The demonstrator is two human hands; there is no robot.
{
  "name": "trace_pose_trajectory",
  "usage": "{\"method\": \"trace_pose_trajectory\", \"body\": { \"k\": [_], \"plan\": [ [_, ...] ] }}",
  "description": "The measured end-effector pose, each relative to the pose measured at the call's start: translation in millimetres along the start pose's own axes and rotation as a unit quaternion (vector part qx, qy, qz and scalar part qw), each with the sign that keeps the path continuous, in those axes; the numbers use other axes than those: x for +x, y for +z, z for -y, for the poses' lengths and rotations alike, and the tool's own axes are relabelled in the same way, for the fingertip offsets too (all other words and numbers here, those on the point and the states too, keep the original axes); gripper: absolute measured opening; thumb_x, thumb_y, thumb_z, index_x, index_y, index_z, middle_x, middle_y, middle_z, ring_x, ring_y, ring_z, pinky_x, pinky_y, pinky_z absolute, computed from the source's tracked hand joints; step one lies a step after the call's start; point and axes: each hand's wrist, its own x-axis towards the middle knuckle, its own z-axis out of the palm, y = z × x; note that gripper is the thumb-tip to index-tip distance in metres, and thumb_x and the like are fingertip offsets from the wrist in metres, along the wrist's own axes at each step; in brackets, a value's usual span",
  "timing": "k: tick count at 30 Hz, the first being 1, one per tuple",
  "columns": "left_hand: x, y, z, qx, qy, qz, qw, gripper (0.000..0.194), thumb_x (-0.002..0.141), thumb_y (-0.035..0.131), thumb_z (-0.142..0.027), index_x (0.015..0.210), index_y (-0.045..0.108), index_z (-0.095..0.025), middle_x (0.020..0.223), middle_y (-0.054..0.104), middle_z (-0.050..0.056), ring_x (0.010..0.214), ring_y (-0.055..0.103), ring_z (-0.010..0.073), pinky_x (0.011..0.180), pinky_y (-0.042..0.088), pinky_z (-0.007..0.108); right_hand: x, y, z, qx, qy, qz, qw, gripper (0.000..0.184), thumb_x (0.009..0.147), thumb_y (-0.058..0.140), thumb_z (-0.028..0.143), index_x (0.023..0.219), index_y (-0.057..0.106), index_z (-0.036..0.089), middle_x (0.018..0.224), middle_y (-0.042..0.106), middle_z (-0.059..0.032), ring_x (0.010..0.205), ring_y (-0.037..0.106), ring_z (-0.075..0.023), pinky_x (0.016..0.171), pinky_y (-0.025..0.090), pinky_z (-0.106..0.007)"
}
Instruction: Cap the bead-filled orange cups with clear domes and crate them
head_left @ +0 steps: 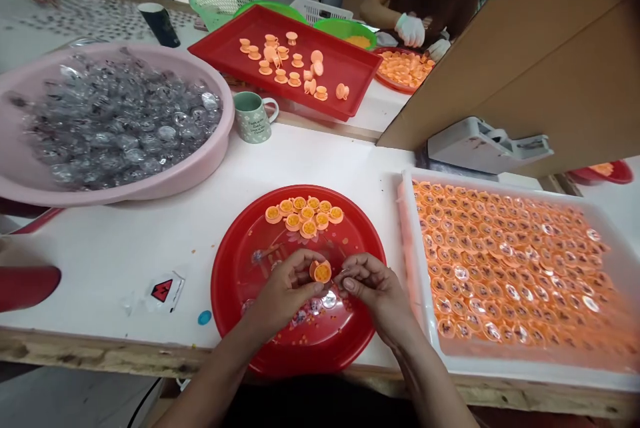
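Over the red round tray (227,261), my left hand (293,285) pinches a small orange toy teacup (321,272) with yellow-orange bits inside, its opening turned towards me. Close beside it, the fingers of my right hand (367,281) are pressed together; whatever may be between them is too small to make out. At the far side of the tray stands a cluster of similar filled toy teacups (307,213) on saucers. Clear round plastic pieces (329,299) and loose orange crumbs lie on the tray below my hands.
Left is a pink tub (210,161) of clear plastic pieces, beside a green mug (253,118). A white bin (417,268) full of orange cups stands right, near a tape dispenser (487,145). Behind are a red rectangular tray (225,38), a cardboard panel (500,75) and two people.
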Motion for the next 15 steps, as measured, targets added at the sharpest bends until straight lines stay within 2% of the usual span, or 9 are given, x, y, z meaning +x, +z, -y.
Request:
{"method": "trace_pose_trajectory", "body": {
  "k": [6, 12, 15],
  "plan": [
    [0.4, 6.7, -3.5, 0.024, -0.013, 0.005, 1.000, 0.027, 0.076, 0.067, -0.020, 0.102, 0.063, -0.019, 0.101, 0.069, 0.007, 0.100, 0.065, 0.0239, 0.082, 0.054, 0.034, -1.8, -7.9, -3.5, 0.006, -0.005, 0.018, 1.000, 0.017, 0.075, 0.077, 0.025, 0.082, 0.064, 0.018, 0.076, 0.069, -0.0012, 0.069, 0.065, -0.0142, 0.069, 0.052, -0.028],
    [-0.2, 8.3, -6.6, 0.018, -0.028, 0.015, 0.999, 0.028, 0.075, 0.068, -0.022, 0.103, 0.064, -0.018, 0.103, 0.070, 0.009, 0.100, 0.065, 0.0257, 0.083, 0.053, 0.037, -1.0, -12.0, -4.9, 0.052, 0.011, -0.030, 0.998, 0.027, 0.069, 0.081, 0.024, 0.092, 0.068, 0.019, 0.075, 0.067, 0.0001, 0.065, 0.058, -0.0112, 0.062, 0.047, -0.023],
    [-0.4, 8.8, -8.5, 0.021, -0.027, 0.017, 0.999, 0.028, 0.076, 0.068, -0.022, 0.103, 0.064, -0.017, 0.103, 0.070, 0.010, 0.099, 0.066, 0.0259, 0.083, 0.053, 0.037, -0.4, -11.7, -4.0, 0.101, 0.029, -0.014, 0.994, 0.023, 0.067, 0.083, 0.023, 0.084, 0.067, 0.018, 0.073, 0.066, 0.0006, 0.063, 0.058, -0.0111, 0.064, 0.047, -0.024]
  ]
}}
